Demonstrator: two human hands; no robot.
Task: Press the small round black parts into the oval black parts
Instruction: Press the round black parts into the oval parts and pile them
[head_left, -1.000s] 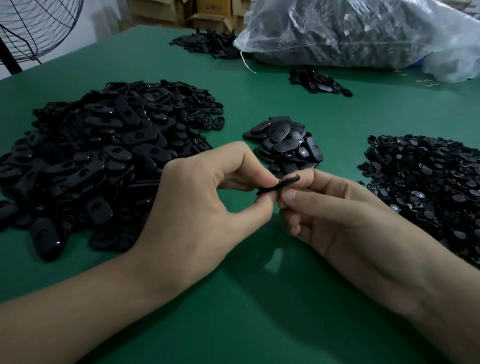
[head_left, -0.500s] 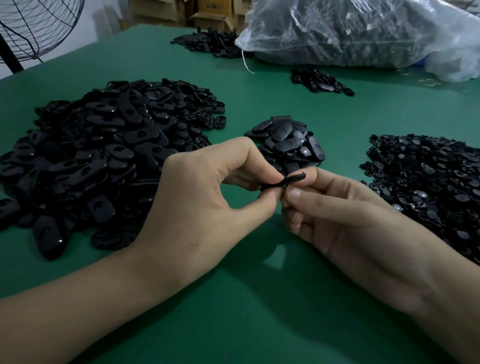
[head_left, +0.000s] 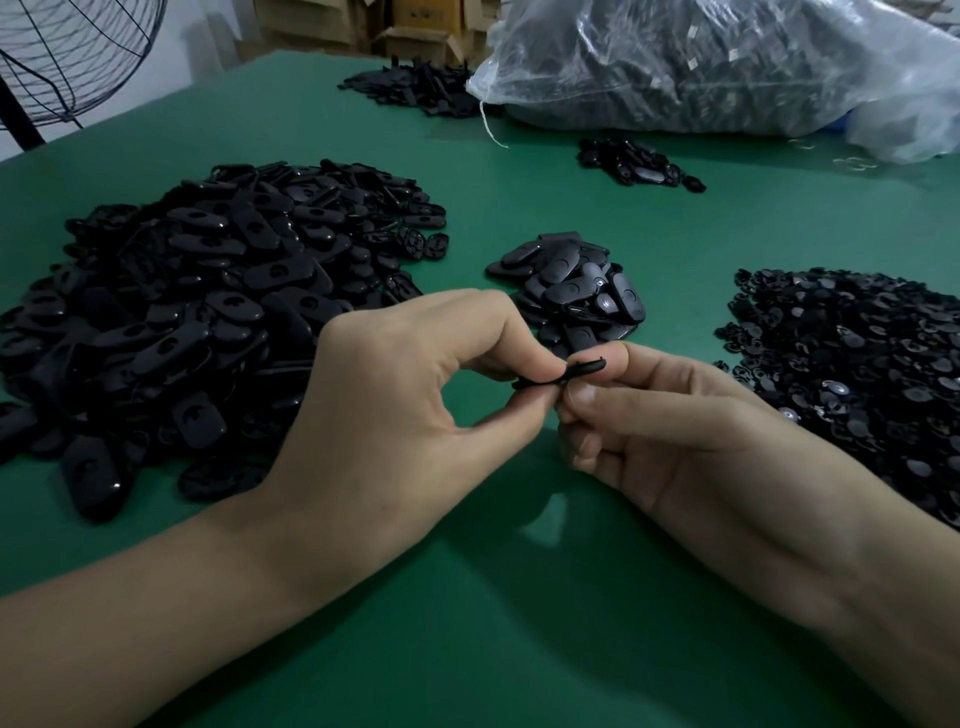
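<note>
Black plastic sits between my two hands: one oval part (head_left: 582, 370), seen from its thin edge, held up over the green table (head_left: 467, 597). My left hand (head_left: 395, 410) pinches its left end, with the first finger on top and the thumb below, both bent tight. My right hand (head_left: 675, 441) pinches the right end. Its thumb (head_left: 623, 400) lies along the near side and the other fingers are curled under. I cannot tell if a small round part is in it, because my fingers hide that spot.

On my left lies the big pile of oval parts (head_left: 208, 312). Just behind my fingers is a small pile of oval parts (head_left: 576, 291). On my right is the pile of small round parts (head_left: 857, 374). Far back I see a clear plastic bag (head_left: 701, 62) full of dark parts, and a wire fan (head_left: 72, 57).
</note>
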